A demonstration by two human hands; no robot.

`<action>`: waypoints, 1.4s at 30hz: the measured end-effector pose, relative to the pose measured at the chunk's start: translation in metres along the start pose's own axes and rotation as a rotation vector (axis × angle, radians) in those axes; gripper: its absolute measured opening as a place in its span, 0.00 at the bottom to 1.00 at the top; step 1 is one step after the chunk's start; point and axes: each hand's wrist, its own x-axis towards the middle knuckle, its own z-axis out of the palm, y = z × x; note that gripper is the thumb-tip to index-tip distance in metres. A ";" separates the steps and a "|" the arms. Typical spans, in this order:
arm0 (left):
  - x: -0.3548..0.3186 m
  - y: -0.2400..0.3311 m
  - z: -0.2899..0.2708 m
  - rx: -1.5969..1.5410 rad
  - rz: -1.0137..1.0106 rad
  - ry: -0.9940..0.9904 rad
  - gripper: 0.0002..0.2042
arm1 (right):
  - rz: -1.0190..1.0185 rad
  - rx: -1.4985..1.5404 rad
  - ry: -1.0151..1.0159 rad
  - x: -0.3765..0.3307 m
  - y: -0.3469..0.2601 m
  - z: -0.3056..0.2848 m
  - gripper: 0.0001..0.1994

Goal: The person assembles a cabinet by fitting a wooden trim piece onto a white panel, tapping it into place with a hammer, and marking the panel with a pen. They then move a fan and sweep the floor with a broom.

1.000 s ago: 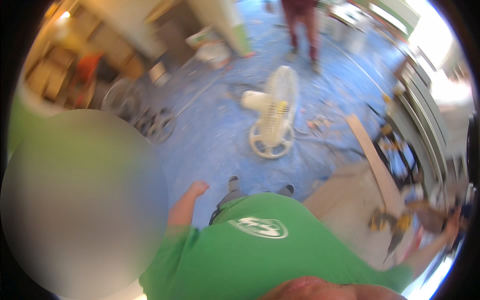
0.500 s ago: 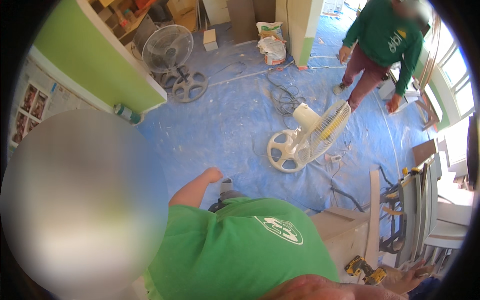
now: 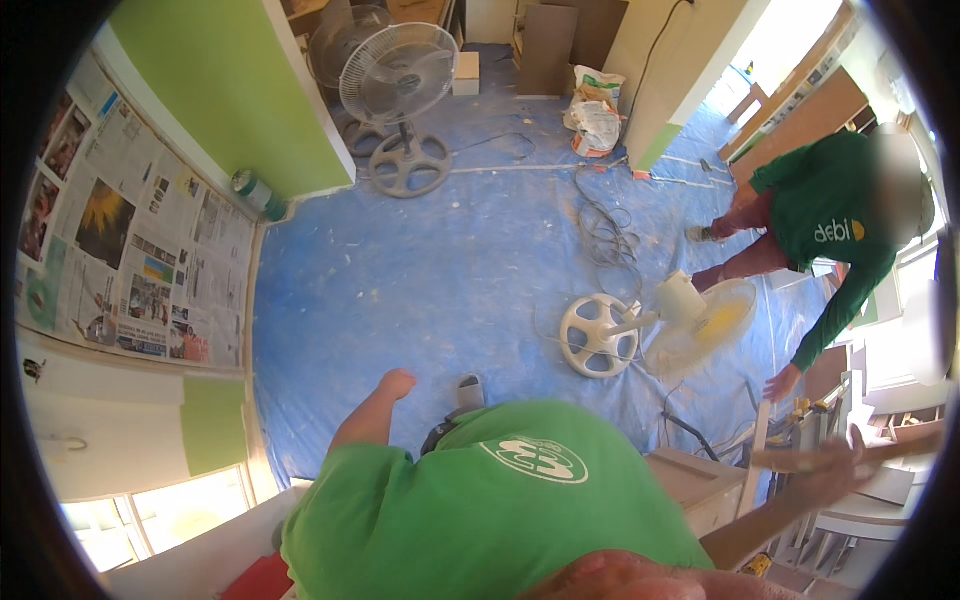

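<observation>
At the lower right, my right hand is closed round a long, thin wooden strip, held roughly level above the stacked boards. Motion blurs the hand slightly. My left hand hangs at my left side over the blue floor sheet, fingers curled, with nothing visible in it. Below my right forearm, part of a yellow cordless drill shows. A co-worker in a green long-sleeved top leans in from the right, one hand reaching down by the top of an upright narrow board.
A white pedestal fan stands tilted ahead, with a coiled cable behind it. A grey fan and bags are farther off. A cabinet stands right of my body. Blue sheeting covers the floor.
My view has turned, bringing the newspaper-covered wall in at left. My right hand has risen and now holds the wooden strip. The co-worker has leaned over and reached down.
</observation>
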 end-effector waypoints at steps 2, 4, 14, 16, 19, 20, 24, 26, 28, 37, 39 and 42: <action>0.005 -0.066 -0.021 -0.018 0.015 0.034 0.17 | 0.322 0.519 -0.165 -0.005 -0.026 0.065 0.19; 0.017 -0.118 -0.016 -0.136 -0.058 0.125 0.16 | 0.613 0.917 -0.241 0.007 -0.109 0.140 0.22; -0.100 -0.149 0.070 -0.961 -0.447 0.217 0.14 | 0.571 1.255 -0.582 0.098 -0.319 0.318 0.17; -0.122 -0.162 0.092 -0.909 -0.416 0.129 0.13 | 0.419 1.477 -0.473 0.140 -0.340 0.360 0.21; -0.125 -0.189 0.092 -0.175 -0.129 0.004 0.09 | 0.096 1.717 -0.414 0.218 -0.388 0.398 0.26; -0.130 -0.195 0.090 0.126 -0.026 0.010 0.08 | 0.035 1.718 -0.328 0.240 -0.412 0.409 0.26; -0.132 -0.208 0.074 -0.297 -0.307 0.069 0.08 | -0.036 1.696 -0.208 0.269 -0.526 0.459 0.31; -0.129 -0.202 0.073 -0.894 -0.557 0.230 0.09 | 0.018 1.664 -0.350 0.218 -0.556 0.545 0.28; -0.108 -0.193 0.041 -1.219 -0.593 0.354 0.09 | 0.149 1.497 -0.609 0.130 -0.552 0.656 0.25; -0.088 -0.139 -0.024 -1.372 -0.567 0.760 0.11 | 0.887 0.193 -1.813 -0.251 -0.348 0.740 0.29; -0.090 -0.146 -0.018 -1.280 -0.571 0.608 0.10 | 1.063 0.137 -1.876 -0.273 -0.337 0.722 0.28; -0.071 -0.185 -0.016 -1.072 -0.489 0.405 0.10 | 0.855 0.013 -1.934 -0.269 -0.354 0.723 0.28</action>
